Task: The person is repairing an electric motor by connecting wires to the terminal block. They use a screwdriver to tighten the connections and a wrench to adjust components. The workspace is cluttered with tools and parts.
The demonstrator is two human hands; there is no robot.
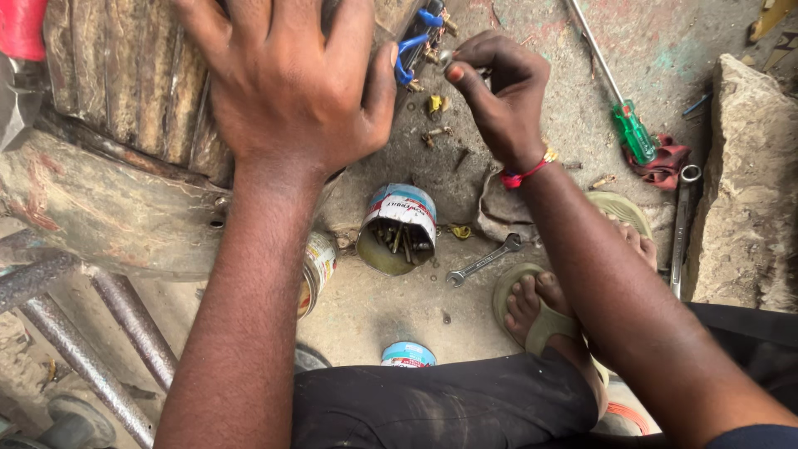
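My left hand (291, 79) lies flat, fingers spread, on a worn, ribbed, dirty machine part (125, 91) at the upper left. My right hand (499, 87) is raised beside it, its thumb and fingers pinched on a small metal piece (446, 56) next to a bundle of blue wires and brass connectors (420, 37). A red thread band sits on the right wrist.
An open tin of screws and bolts (397, 229) stands on the concrete floor, a spanner (484, 262) beside it. A green-handled screwdriver (628, 125), a red rag, a long wrench (682, 224) and a stone block (744, 183) lie to the right. Metal tubes (91, 333) run lower left. My sandalled foot (532, 308) is below.
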